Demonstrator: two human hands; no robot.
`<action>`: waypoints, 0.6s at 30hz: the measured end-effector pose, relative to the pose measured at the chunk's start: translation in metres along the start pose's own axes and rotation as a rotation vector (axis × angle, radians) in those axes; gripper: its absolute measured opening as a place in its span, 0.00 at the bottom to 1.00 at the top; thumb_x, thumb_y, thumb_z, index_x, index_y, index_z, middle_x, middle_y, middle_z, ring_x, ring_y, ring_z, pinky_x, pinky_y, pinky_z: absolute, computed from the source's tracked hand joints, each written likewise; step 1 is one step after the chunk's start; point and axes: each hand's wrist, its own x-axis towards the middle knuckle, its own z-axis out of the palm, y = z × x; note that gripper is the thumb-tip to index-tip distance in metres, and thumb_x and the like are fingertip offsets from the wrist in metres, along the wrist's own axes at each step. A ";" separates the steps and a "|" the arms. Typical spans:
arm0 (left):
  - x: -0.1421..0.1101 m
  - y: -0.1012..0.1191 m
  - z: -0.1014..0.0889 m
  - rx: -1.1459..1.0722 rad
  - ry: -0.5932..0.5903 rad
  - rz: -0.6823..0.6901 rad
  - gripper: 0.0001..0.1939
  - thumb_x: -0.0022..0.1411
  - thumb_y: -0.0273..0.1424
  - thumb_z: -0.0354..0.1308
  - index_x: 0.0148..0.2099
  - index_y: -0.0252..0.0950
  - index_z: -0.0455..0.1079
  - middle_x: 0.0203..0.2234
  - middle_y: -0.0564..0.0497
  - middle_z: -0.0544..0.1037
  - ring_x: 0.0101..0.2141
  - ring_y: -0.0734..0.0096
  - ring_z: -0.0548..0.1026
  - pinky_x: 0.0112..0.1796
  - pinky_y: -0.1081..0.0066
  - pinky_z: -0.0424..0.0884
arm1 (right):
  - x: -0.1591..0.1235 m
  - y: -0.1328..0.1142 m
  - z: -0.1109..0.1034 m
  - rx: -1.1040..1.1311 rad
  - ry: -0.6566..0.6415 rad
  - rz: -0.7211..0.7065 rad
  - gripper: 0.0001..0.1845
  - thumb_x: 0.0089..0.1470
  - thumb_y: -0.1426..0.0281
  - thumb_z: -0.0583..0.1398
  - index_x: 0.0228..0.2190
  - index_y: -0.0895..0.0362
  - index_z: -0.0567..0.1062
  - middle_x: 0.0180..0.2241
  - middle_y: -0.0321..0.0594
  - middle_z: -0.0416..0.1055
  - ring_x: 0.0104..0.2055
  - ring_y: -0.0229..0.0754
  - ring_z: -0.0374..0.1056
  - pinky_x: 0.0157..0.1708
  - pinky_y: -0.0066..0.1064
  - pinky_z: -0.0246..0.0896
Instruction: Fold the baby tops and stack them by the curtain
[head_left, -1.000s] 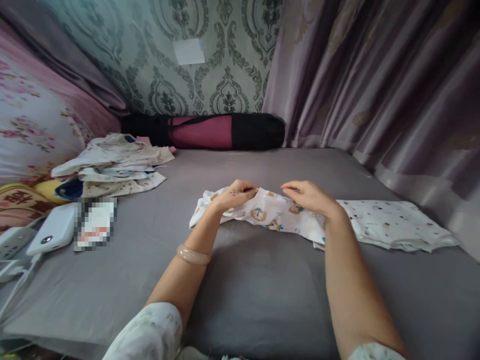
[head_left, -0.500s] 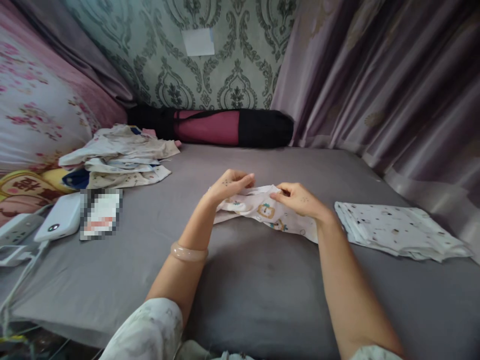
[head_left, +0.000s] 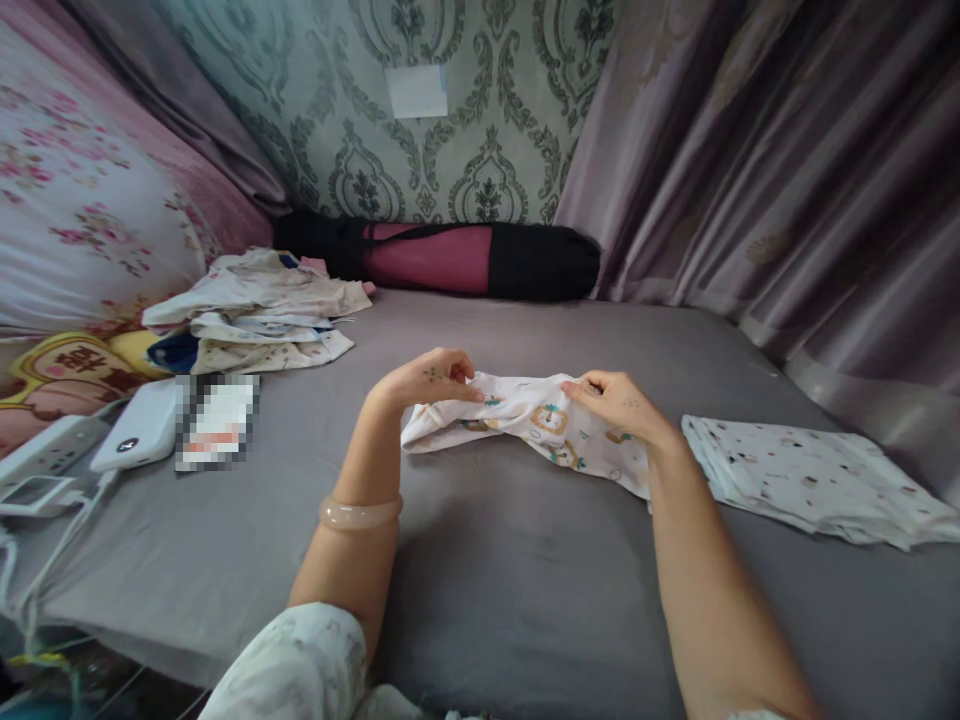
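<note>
A small white garment with a lion print [head_left: 529, 420] is bunched in the middle of the grey bed sheet [head_left: 510, 570]. My left hand [head_left: 431, 378] pinches its upper left edge with closed fingers and lifts it a little. My right hand [head_left: 619, 400] grips the upper right part of the same garment, fingers curled. A pale bangle sits on my left wrist.
A folded white spotted cloth [head_left: 802, 480] lies at the right. A pile of light clothes [head_left: 259, 320] sits at the back left. A black and pink rolled mat [head_left: 465, 258] lies along the wall. A white power bank [head_left: 142, 438], a power strip [head_left: 45, 450] and cables are at the left edge.
Both hands went from lying on the flat garment to pinching its top edge and raising it. The garment is now gathered between them. The view shifted slightly left.
</note>
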 end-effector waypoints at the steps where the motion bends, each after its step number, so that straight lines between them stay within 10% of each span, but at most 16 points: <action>1: 0.001 -0.001 0.001 0.030 -0.016 -0.021 0.23 0.45 0.46 0.65 0.39 0.35 0.71 0.31 0.50 0.76 0.30 0.70 0.71 0.29 0.73 0.63 | -0.001 -0.001 0.000 0.003 -0.001 0.015 0.33 0.44 0.37 0.57 0.23 0.58 0.71 0.19 0.30 0.55 0.22 0.33 0.51 0.21 0.27 0.45; 18: -0.003 -0.004 -0.006 -0.178 0.161 -0.052 0.17 0.47 0.44 0.60 0.32 0.34 0.72 0.22 0.53 0.72 0.22 0.75 0.65 0.22 0.75 0.56 | -0.017 -0.007 -0.032 0.095 -0.149 -0.045 0.19 0.46 0.54 0.63 0.34 0.56 0.76 0.26 0.35 0.66 0.26 0.36 0.60 0.20 0.25 0.57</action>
